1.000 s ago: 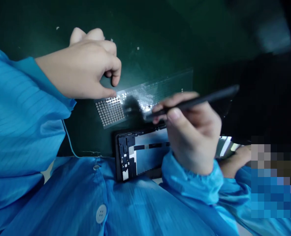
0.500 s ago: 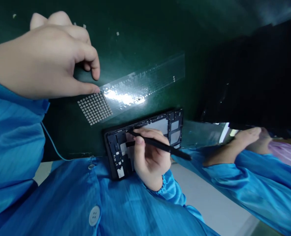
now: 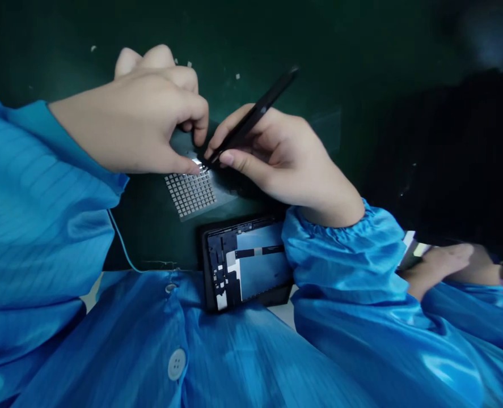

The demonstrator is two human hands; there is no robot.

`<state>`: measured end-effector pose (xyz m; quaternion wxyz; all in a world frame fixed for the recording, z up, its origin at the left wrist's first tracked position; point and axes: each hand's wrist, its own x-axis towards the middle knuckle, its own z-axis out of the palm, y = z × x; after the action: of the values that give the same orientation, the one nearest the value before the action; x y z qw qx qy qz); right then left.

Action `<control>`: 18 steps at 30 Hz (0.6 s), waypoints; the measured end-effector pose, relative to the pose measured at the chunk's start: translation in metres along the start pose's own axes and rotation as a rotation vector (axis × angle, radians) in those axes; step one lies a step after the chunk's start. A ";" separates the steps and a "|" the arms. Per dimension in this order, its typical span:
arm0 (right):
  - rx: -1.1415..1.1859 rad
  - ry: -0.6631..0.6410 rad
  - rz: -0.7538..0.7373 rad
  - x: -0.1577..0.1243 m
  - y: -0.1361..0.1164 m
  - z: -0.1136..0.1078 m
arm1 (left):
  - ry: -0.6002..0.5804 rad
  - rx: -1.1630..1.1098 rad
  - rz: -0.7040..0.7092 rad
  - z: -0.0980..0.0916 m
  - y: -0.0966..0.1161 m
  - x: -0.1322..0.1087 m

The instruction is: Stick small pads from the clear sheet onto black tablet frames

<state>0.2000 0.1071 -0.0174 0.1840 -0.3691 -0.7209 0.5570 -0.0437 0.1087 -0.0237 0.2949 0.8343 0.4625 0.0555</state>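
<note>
My left hand [image 3: 160,116] rests over the green table with its thumb tip at the top edge of a sheet of small grey square pads [image 3: 191,192]. Its index finger curves above the thumb, a gap between them, and the other fingers are curled. My right hand [image 3: 277,150] grips black tweezers [image 3: 257,110], whose tips point down at the sheet's upper right corner, close to my left thumb. Whether the tips hold a pad is too small to tell. Below lies an opened black tablet housing [image 3: 229,255], its inner side up; my right sleeve hides its right part.
A clear strip end [image 3: 328,127] shows beyond my right hand. Small pale bits [image 3: 237,76] lie on the green table [image 3: 302,34]. A dark area [image 3: 447,153] fills the right side. Another person's hands [image 3: 444,263] are at the lower right, past my right sleeve.
My right hand has moved up from the tablet housing to the pad sheet, carrying the tweezers. The view has shifted, so my left hand appears farther right; it stays at the sheet's edge.
</note>
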 end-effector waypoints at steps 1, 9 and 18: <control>0.019 0.003 -0.001 0.000 0.000 0.000 | 0.000 0.012 0.002 0.000 0.000 0.000; -0.036 -0.099 -0.080 0.001 0.002 -0.007 | -0.006 0.074 -0.004 -0.002 0.005 0.000; 0.233 -0.045 -0.007 0.000 0.005 -0.013 | -0.016 0.031 -0.020 -0.001 0.004 -0.001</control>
<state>0.2101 0.1163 -0.0176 0.2113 -0.3299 -0.6567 0.6444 -0.0415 0.1068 -0.0204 0.2861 0.8346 0.4692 0.0385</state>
